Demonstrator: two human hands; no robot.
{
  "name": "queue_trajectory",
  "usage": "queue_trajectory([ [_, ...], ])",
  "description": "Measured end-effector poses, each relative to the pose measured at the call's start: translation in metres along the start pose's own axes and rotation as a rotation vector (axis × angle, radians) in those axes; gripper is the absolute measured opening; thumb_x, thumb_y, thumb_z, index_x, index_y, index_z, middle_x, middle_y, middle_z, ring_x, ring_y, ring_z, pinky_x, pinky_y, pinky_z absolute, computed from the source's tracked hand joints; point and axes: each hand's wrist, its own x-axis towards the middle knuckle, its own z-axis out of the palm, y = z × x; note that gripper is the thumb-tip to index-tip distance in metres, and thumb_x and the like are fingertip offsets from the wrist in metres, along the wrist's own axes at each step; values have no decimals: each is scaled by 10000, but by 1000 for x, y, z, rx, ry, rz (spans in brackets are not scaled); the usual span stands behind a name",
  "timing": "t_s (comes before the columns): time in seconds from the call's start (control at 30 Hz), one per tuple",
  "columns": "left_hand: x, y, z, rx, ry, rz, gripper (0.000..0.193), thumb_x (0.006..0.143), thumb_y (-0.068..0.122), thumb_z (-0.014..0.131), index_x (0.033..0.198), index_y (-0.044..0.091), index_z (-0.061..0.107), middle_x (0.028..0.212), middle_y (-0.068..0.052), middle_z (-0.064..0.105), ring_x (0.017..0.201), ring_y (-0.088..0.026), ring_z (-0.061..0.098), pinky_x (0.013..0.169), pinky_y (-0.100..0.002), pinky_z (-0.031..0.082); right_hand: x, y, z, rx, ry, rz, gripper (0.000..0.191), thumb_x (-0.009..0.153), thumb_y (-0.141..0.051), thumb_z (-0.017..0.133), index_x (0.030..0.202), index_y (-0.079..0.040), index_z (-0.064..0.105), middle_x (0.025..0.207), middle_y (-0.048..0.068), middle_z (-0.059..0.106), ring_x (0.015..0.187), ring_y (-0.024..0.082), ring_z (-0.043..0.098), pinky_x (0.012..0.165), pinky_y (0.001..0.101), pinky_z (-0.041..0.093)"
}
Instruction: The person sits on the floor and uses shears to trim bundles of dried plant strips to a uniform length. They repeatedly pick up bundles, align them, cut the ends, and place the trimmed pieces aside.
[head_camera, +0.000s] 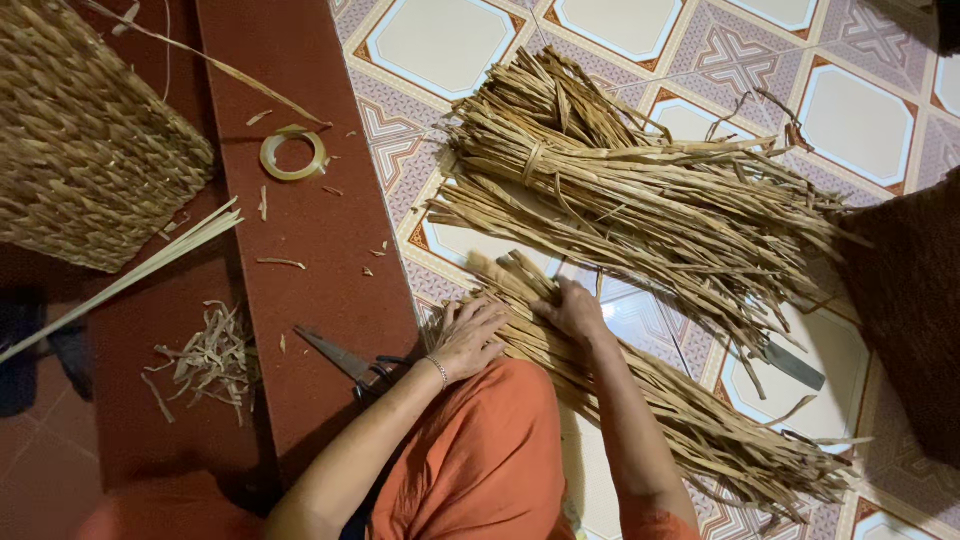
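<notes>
The person sits on the floor, an orange-clad knee (480, 450) raised between the arms; both hands rest on a long bundle of dried straw strips (650, 390) that runs from beside the knee down toward the lower right across the patterned floor tiles (440, 45). The left hand (468, 335), a thin bracelet (438, 370) at its wrist, lies flat with fingers spread over the near end of the bundle; it presses rather than grips. The right hand (575, 308) sits just beside it on the same end, fingers curled loosely over the strips; whether it clasps any single strip cannot be told.

A second, thicker bundle (620, 170), tied round near its upper end with a straw band, lies above the first, fanning out to the right; a knife blade (790, 362) shows beneath its loose ends. To the left runs a dark red step (320, 250); on it lie a roll of clear tape (293, 153), seen as a pale ring, and a pair of scissors (345, 360) close to the left forearm. Left of the step, a heap of straw trimmings (205, 358) lies on the lower red floor; a woven basket (80, 140) fills the upper left corner, with pale thin sticks (130, 275) slanting beneath it.
</notes>
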Motion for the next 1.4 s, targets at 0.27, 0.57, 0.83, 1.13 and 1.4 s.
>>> queue_trajectory([
  [0.27,-6,-2,-8,-28,57,13,530,911,280,616,1414,125,555,1552,-44,437,1486,-250,284,1219,-562,103,10,3,-7,204,-288,189,500,816,-491,807,1060,-57,754,845,95,744,777,215,689,772,385,524],
  [0.57,-8,-7,-3,-84,77,6,527,917,284,636,1415,129,561,1555,-75,419,1474,-250,288,1208,-523,86,2,16,-26,567,-92,232,402,941,-378,706,1160,-41,727,912,114,767,810,178,682,729,365,543],
  [0.83,-9,-7,-1,-29,119,21,483,939,276,599,1396,121,584,1535,-74,474,1468,-242,336,1203,-497,148,1,-1,-6,39,-212,177,592,691,-463,937,967,-9,677,901,171,720,834,287,689,793,414,563],
  [1.13,-13,-8,-2,-7,121,37,497,951,311,599,1409,118,573,1529,-87,464,1460,-257,325,1197,-502,136,8,5,-14,188,-55,280,434,769,-316,883,1136,-114,771,985,104,778,840,226,705,775,384,546],
  [1.4,-4,-10,-9,-74,37,-38,531,937,386,590,1418,163,564,1540,-54,472,1485,-242,311,1215,-480,157,-14,0,-59,481,-1,104,365,911,-104,762,1257,-64,653,909,110,750,739,165,633,645,326,529],
])
